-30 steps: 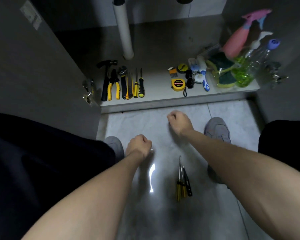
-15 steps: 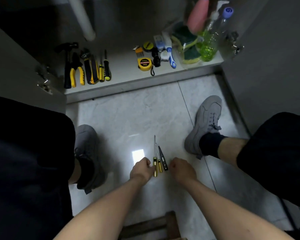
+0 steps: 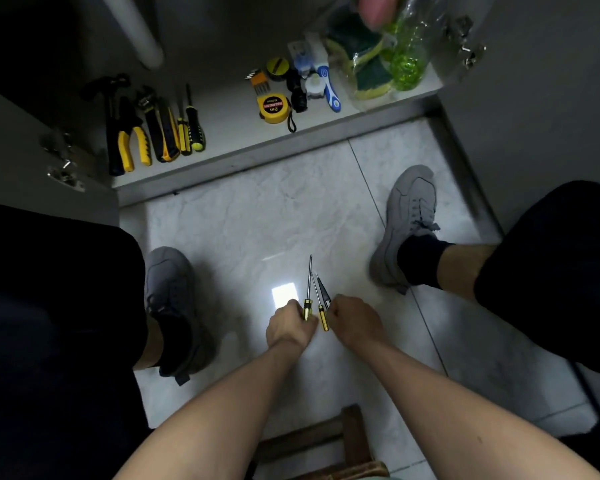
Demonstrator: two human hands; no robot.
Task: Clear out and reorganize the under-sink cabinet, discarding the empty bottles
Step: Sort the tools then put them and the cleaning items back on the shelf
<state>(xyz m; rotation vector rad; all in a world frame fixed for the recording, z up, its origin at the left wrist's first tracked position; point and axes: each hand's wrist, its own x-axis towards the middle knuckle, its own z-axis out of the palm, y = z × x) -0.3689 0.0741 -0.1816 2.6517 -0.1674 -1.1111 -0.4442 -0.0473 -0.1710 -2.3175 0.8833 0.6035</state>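
Three thin screwdrivers (image 3: pixel 309 282) lie side by side on the pale floor tile between my feet, two with yellow handles and one dark. My left hand (image 3: pixel 289 326) curls round the handle of the longest one. The fingers of my right hand (image 3: pixel 354 318) curl over the handle end of the dark screwdriver (image 3: pixel 324 292). The open under-sink cabinet's floor (image 3: pixel 229 126) is ahead. At its right end stand a green spray bottle (image 3: pixel 407 60), a pink bottle (image 3: pixel 374 8) and a clear bottle, cut off by the frame's top edge.
In the cabinet, a hammer (image 3: pixel 110 133), pliers (image 3: pixel 132 143), a wrench and screwdrivers line up on the left. A yellow tape measure (image 3: pixel 274 108), a blue brush (image 3: pixel 329 88) and bagged sponges (image 3: pixel 364 74) sit further right. A white drainpipe (image 3: pixel 136 29) drops at the back. A wooden stool (image 3: pixel 329 441) is under me.
My view dropped from the cabinet to the floor. Both hands pulled back from near the cabinet edge to the screwdrivers and closed on their handles.
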